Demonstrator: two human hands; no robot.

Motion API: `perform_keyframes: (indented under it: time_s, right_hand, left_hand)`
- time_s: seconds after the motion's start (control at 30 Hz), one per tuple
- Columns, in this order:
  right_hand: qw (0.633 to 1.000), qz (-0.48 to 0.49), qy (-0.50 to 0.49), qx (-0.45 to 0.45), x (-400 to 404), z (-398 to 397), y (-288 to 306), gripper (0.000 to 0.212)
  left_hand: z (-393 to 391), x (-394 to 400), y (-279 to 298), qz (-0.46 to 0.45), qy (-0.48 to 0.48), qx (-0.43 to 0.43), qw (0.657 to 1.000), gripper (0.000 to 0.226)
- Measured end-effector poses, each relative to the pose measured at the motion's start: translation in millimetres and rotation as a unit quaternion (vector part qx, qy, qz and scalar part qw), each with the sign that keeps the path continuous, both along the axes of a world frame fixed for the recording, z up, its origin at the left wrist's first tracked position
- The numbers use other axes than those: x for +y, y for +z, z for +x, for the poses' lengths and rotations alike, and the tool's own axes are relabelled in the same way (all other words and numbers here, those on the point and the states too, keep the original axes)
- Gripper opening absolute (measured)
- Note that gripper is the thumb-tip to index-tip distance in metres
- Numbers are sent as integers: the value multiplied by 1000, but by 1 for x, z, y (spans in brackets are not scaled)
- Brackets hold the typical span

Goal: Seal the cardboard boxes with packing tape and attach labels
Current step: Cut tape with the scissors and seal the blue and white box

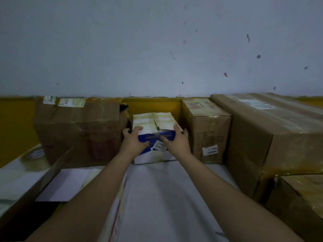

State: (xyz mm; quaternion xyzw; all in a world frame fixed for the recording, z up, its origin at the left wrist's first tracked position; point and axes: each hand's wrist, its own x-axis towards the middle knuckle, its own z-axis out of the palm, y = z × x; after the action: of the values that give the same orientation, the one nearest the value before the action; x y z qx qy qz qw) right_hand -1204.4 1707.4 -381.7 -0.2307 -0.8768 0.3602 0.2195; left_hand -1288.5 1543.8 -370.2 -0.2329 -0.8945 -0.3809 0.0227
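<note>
A small white and blue box (153, 123) with tape across its top stands at the back of the table, between two brown cartons. My left hand (134, 141) grips its near left corner, fingers curled over the top edge. My right hand (178, 140) grips its near right corner the same way. A small white label (160, 145) shows on the box's blue front between my hands. A roll of clear packing tape (35, 158) lies at the left, blurred.
A large worn brown carton (80, 130) stands left of the small box, a taped brown carton (208, 126) right of it. Bigger taped cartons (272, 130) fill the right side. A white sheet (64, 184) and an open carton flap (26, 189) lie at the left on the white table (166, 198).
</note>
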Motion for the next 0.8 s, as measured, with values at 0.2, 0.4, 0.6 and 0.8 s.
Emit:
perform_keyframes:
  time_s: [0.2, 0.4, 0.6, 0.8]
  right_hand:
    - [1000, 18, -5, -13, 11, 23, 17, 74]
    - [982, 162, 52, -83, -1, 87, 55, 68]
    - [972, 213, 41, -85, -14, 161, 66, 44]
    - [975, 199, 49, -82, -16, 208, 57, 32]
  left_hand:
    - [23, 3, 45, -76, 31, -77, 994, 89]
    - [59, -25, 74, -150, 2, -128, 980, 116]
    - [114, -46, 78, -147, -54, -150, 976, 101]
    - [162, -58, 64, -176, -35, -110, 977, 97]
